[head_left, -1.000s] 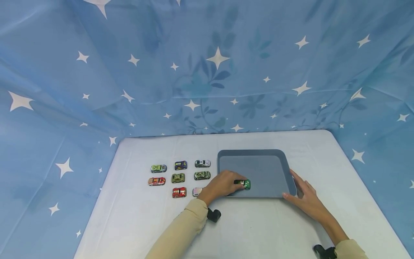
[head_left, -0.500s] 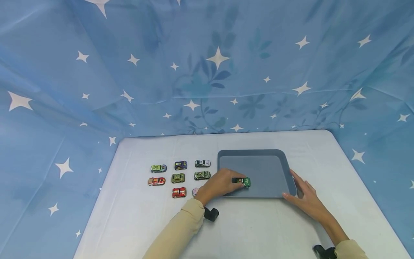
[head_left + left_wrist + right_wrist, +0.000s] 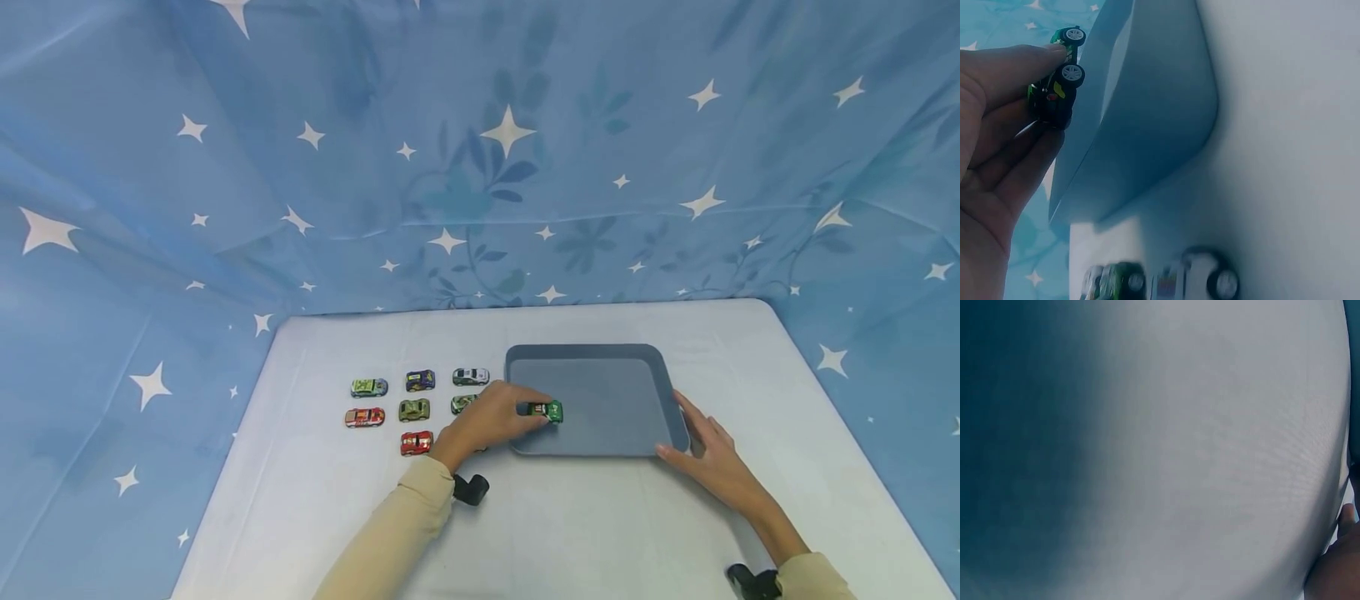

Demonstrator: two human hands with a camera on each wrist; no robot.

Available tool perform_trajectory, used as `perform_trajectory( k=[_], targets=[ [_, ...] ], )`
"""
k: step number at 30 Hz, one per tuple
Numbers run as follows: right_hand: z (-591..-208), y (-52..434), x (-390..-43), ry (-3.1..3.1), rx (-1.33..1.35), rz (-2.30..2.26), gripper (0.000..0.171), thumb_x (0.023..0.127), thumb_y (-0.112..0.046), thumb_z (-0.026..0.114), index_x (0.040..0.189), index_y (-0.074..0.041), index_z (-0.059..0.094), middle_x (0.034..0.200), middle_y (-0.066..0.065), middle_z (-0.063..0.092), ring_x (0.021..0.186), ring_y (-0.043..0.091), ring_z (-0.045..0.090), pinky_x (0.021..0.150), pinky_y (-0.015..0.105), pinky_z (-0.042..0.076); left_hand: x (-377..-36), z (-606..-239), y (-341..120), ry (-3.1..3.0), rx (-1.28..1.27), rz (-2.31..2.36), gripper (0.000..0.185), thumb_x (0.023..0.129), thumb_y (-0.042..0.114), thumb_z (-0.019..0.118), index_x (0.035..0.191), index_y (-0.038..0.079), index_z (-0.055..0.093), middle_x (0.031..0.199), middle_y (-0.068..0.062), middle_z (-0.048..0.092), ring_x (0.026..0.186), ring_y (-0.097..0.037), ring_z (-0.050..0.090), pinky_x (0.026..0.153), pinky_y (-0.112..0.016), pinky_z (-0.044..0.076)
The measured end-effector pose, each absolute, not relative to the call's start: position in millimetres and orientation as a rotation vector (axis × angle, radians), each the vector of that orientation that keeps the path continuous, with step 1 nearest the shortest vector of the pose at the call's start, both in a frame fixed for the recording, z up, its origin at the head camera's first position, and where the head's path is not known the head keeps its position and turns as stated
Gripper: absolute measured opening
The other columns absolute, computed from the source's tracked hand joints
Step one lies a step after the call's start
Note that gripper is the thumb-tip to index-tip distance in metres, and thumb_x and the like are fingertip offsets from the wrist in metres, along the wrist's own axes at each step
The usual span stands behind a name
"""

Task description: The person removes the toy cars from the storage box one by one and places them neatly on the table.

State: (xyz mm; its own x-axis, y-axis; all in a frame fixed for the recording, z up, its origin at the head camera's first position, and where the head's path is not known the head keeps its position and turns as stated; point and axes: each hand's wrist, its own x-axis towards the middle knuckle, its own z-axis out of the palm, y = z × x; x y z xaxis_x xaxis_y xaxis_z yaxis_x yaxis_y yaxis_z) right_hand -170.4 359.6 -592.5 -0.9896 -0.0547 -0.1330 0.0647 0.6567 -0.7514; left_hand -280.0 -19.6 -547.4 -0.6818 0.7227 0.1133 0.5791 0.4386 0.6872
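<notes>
My left hand [image 3: 534, 412] pinches a small green toy car [image 3: 550, 410] over the left part of a grey-blue tray [image 3: 600, 351]. In the left wrist view the car [image 3: 1057, 78] sits between thumb and fingers, lifted clear of the tray [image 3: 1154, 112]. My right hand [image 3: 692, 430] lies with straight fingers against the tray's near right corner and holds nothing. The right wrist view shows only blurred table and an edge of the hand [image 3: 1337, 562].
Several toy cars stand in rows on the white table [image 3: 600, 533] left of the tray, among them a purple one [image 3: 420, 380] and a red one [image 3: 416, 442]. Two cars [image 3: 1119, 281] [image 3: 1200, 284] lie just under my left hand. Blue star cloth [image 3: 480, 167] walls the back and sides.
My left hand has carried the green car leftward and a little farther away, toward the tray's left wall. It now partly covers cars beside the tray. The right hand has stayed put.
</notes>
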Motion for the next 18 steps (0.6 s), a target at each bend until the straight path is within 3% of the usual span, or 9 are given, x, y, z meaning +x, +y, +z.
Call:
perform_trajectory(
  k=[8,14,18],
  targets=[
    [-593.9,362.6,-171.7,2.74,-0.015,-1.242,0.103,0.099,-0.042,0.074,0.175,-0.02,0.008,0.167,0.04,0.021,0.153,0.065,0.004,0.115,0.083,0.0,-281.2,-540.9,-40.5,2.531,1.134,1.032,0.033,0.102,0.026,0.077,0.133,0.014,0.078,0.116,0.003,0.079,0.056,-0.004,0.04,0.059,-0.023,0.04],
    [-594.1,362.1,-171.9,2.747,-0.031,-1.259,0.102,0.098,-0.04,0.075,0.175,-0.017,0.01,0.168,0.039,0.02,0.152,0.066,0.01,0.119,0.078,-0.005,-282.3,-539.3,-57.8,2.541,1.093,1.032,0.035,0.102,0.026,0.078,0.135,0.014,0.077,0.124,0.002,0.077,0.096,-0.003,0.067,0.086,-0.028,0.056],
    [-594.8,360.9,-171.4,2.751,-0.045,-1.259,0.101,0.099,-0.04,0.074,0.174,-0.016,0.01,0.167,0.04,0.021,0.152,0.066,0.012,0.12,0.076,-0.006,-283.3,-541.0,-71.3,2.554,1.06,1.027,0.035,0.102,0.027,0.078,0.136,0.016,0.076,0.124,0.002,0.077,0.097,-0.006,0.069,0.086,-0.032,0.058]
  ],
)
